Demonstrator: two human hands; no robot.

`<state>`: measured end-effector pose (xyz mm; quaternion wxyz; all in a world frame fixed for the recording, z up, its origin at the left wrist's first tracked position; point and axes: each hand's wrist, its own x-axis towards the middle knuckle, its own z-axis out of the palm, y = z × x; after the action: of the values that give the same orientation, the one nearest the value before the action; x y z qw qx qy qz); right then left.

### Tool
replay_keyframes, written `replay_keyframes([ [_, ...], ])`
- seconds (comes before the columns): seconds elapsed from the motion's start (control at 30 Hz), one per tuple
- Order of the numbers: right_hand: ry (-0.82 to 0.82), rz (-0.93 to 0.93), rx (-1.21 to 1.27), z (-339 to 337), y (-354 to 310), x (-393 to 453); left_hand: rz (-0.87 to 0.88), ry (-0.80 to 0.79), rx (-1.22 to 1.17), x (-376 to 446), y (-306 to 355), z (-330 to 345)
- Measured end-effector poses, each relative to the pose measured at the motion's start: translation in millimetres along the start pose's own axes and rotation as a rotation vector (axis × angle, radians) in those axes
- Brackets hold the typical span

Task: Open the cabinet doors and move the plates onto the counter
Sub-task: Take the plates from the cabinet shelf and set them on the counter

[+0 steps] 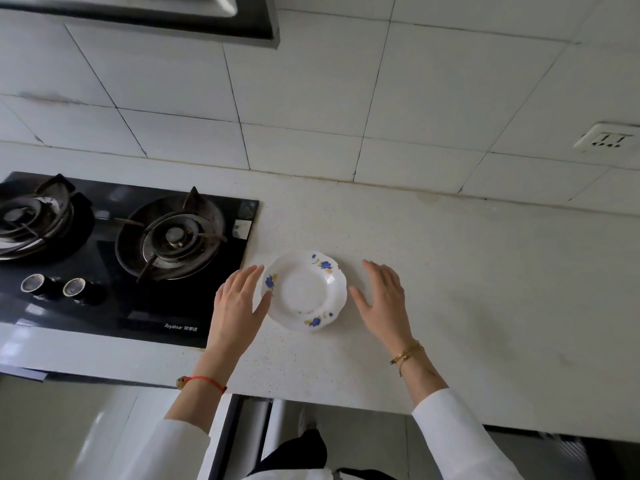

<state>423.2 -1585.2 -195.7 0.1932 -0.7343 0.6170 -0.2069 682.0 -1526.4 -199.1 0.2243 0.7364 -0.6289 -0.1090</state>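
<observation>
A white scalloped plate (304, 291) with blue flowers lies flat on the pale speckled counter (467, 271), just right of the stove. My left hand (237, 303) is at the plate's left rim, fingers straight, thumb close to or touching the edge. My right hand (384, 296) hovers a little to the right of the plate, fingers spread and straight, holding nothing. Below the counter's front edge an open cabinet door (225, 441) shows edge-on; the cabinet's inside is hidden.
A black glass gas stove (114, 317) with two burners and two knobs (55, 287) fills the left of the counter. A range hood (173, 19) hangs above it. White wall tiles stand behind, with a socket (606, 138) at the right.
</observation>
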Motion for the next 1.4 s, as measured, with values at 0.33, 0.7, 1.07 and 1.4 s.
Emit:
replay_keyframes([
  [0.33, 0.088, 0.034, 0.052, -22.0, 3.2, -36.5, 0.085, 0.063, 0.016, -20.9, 20.2, -21.5],
  [0.7, 0.104, 0.029, 0.085, -54.7, 24.3, -118.1, 0.113, 0.081, 0.005, -94.0, 59.2, -25.2],
  [1.07, 0.128, 0.013, 0.071, -102.5, 68.9, -261.7, 0.137, 0.091, -0.032, -233.1, 115.9, -15.2],
  [1.4, 0.115, 0.015, 0.054, -124.7, 92.2, -354.8, 0.123, 0.044, -0.028, -325.5, 145.0, -13.2],
])
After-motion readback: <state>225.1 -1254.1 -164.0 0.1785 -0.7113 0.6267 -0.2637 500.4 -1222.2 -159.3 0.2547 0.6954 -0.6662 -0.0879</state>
